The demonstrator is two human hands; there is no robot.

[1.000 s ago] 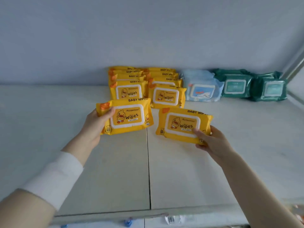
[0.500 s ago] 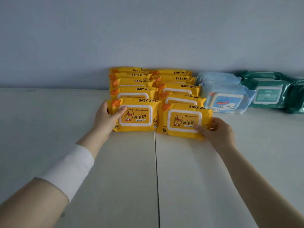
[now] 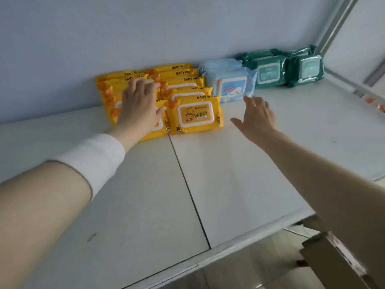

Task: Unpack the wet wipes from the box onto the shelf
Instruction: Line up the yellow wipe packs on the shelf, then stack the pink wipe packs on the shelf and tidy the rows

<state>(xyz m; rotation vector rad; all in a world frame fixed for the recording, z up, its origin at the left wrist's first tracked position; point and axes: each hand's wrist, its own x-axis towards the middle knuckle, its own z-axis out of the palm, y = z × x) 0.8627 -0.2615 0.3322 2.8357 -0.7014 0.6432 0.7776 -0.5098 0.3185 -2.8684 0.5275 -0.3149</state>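
Note:
Two rows of yellow baby-wipes packs lean against the wall on the white shelf. The front right pack stands free with its duck label showing. My left hand lies flat with spread fingers on the front left pack, pressing on it and covering most of it. My right hand hovers open just right of the yellow packs, holding nothing. The cardboard box shows at the lower right, below the shelf edge.
Light blue wipes packs and dark green packs stand along the wall to the right of the yellow ones. A metal shelf upright rises at the far right. Floor shows below the shelf's front edge.
Both hands set their yellow packs down at the front of the rows. The right hand let go and drew back to the right; the left hand now rests flat on its pack.

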